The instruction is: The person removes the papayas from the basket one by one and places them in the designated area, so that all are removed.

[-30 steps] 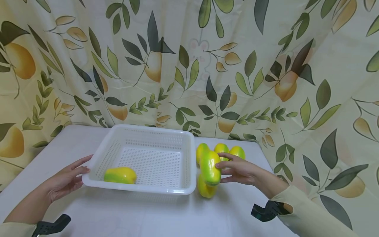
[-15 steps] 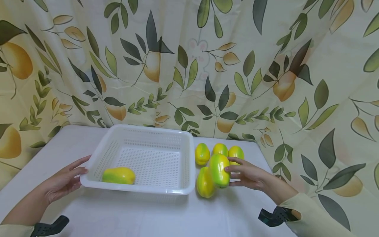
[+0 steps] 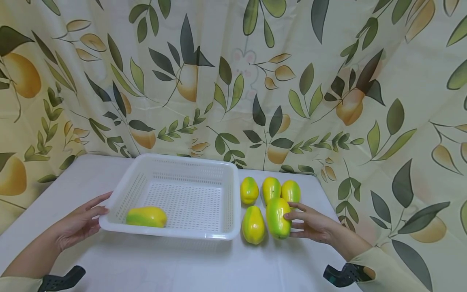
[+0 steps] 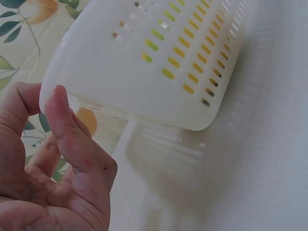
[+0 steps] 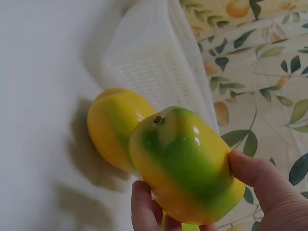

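Observation:
My right hand (image 3: 311, 225) holds a glossy yellow-green papaya (image 3: 278, 218) between thumb and fingers, to the right of the white plastic basket (image 3: 171, 231). In the right wrist view the held papaya (image 5: 185, 166) shows its stem end, and another papaya (image 5: 115, 127) is just behind it. My left hand (image 3: 82, 221) pinches the basket's left rim at the near corner; in the left wrist view the thumb and a finger of that hand (image 4: 62, 159) lie on either side of the rim. One papaya (image 3: 146, 216) lies inside the basket at the near left.
Several more papayas stand on the white table (image 3: 164, 267) right of the basket: one in front (image 3: 253, 225), one at the basket's far right corner (image 3: 249, 190), others behind the held one (image 3: 271, 188). A leaf-and-fruit patterned curtain (image 3: 233, 89) hangs behind the table.
My right hand has carried the papaya rightward and lower, away from the basket, uncovering the papaya in front. My left hand has stayed at the rim.

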`<state>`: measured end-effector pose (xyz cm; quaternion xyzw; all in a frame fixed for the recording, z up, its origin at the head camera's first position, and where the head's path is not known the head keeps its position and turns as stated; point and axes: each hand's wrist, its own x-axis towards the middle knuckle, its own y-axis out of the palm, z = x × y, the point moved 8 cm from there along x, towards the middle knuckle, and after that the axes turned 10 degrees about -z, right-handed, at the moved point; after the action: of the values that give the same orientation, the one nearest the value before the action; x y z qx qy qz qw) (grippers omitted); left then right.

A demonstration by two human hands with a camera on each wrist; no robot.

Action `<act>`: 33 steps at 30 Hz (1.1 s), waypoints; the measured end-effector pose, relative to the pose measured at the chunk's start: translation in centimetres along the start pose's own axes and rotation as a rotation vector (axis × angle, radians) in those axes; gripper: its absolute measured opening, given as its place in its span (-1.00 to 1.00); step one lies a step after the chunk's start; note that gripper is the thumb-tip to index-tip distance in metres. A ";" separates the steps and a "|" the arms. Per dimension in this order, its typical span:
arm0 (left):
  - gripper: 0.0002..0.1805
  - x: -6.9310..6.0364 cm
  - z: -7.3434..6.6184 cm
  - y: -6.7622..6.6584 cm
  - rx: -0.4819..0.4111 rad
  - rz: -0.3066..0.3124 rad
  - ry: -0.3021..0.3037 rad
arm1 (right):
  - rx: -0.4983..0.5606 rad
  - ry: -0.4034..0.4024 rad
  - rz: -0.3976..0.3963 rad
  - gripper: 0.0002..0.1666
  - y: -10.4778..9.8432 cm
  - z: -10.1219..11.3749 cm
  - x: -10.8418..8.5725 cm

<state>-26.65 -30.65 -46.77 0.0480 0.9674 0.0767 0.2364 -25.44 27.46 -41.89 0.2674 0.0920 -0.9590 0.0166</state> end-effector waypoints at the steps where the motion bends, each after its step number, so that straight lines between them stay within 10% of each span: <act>1: -0.54 0.0 0.0 0.0 -0.001 -0.001 -0.001 | 0.000 0.001 -0.004 -0.01 -0.1 -0.2 0.1; 33: -0.55 0.0 0.0 0.0 -0.017 -0.017 -0.005 | 0.075 0.089 -0.130 -0.06 -0.5 -4.7 2.7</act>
<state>-26.62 -30.60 -46.80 0.0381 0.9665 0.0828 0.2399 -25.38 28.85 -47.10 0.3037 0.0736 -0.9480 -0.0598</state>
